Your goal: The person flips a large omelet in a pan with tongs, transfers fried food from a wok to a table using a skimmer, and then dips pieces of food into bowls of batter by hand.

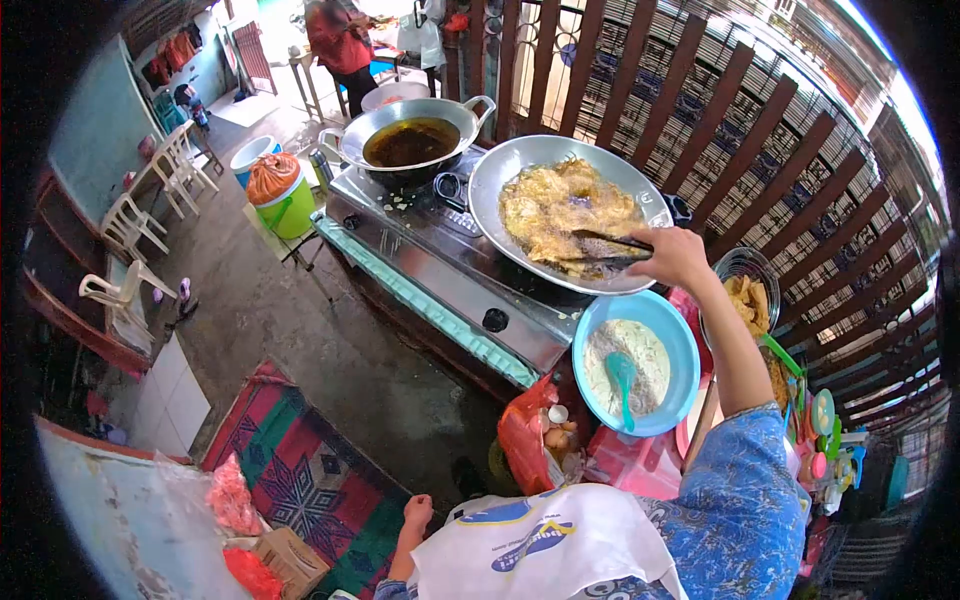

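My right hand (670, 258) is closed around black tongs (608, 238) at the near right rim of a wide grey wok (487, 205). The tongs' two arms reach over golden battered pieces (560, 205) frying in bubbling oil. The wok stands on the right burner of a gas stove (400, 235). Down by my body, my left hand (418, 510) hangs with its fingers curled in, and nothing shows in it. Close below my right hand sits a blue basin (684, 385) of pale batter, with a teal ladle (621, 378) resting in it.
A second wok (350, 145) of dark oil occupies the left burner. Right of my arm are a bowl of fried pieces (748, 300) and several containers. A red bag with eggs (525, 430) is below the stove. A wooden fence (700, 130) stands behind; a person (340, 50) is farther back.
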Action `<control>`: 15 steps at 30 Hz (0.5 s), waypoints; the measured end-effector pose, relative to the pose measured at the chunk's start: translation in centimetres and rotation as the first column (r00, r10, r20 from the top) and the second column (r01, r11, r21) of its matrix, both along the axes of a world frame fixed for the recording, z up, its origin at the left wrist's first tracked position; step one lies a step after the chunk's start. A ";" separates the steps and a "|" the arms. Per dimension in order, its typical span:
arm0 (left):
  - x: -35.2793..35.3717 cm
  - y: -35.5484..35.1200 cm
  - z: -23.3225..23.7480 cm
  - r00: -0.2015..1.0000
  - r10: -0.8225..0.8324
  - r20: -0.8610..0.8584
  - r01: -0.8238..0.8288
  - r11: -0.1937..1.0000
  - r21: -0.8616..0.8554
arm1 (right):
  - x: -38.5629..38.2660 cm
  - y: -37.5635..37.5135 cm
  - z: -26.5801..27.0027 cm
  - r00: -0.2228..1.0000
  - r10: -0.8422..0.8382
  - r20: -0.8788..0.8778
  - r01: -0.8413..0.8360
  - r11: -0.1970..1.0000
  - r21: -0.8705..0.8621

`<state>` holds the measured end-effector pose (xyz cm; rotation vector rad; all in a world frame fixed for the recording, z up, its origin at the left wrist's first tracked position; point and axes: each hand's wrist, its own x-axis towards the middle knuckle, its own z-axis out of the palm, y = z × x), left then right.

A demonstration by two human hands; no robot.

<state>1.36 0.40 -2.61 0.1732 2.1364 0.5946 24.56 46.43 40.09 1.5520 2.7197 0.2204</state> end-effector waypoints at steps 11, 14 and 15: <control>-0.1 -2.5 -0.7 0.997 0.041 0.070 -0.047 0.996 0.077 | 0.3 0.7 0.0 0.988 -0.099 -0.121 0.063 0.962 -0.267; 0.2 -1.3 2.0 0.999 0.004 0.054 -0.007 0.999 0.051 | 2.2 3.5 -0.1 0.903 -0.333 -0.272 0.123 0.806 -0.579; 0.2 -1.0 2.8 0.999 -0.015 0.043 0.013 0.998 0.054 | 2.3 3.5 0.4 0.903 -0.331 -0.274 0.122 0.809 -0.576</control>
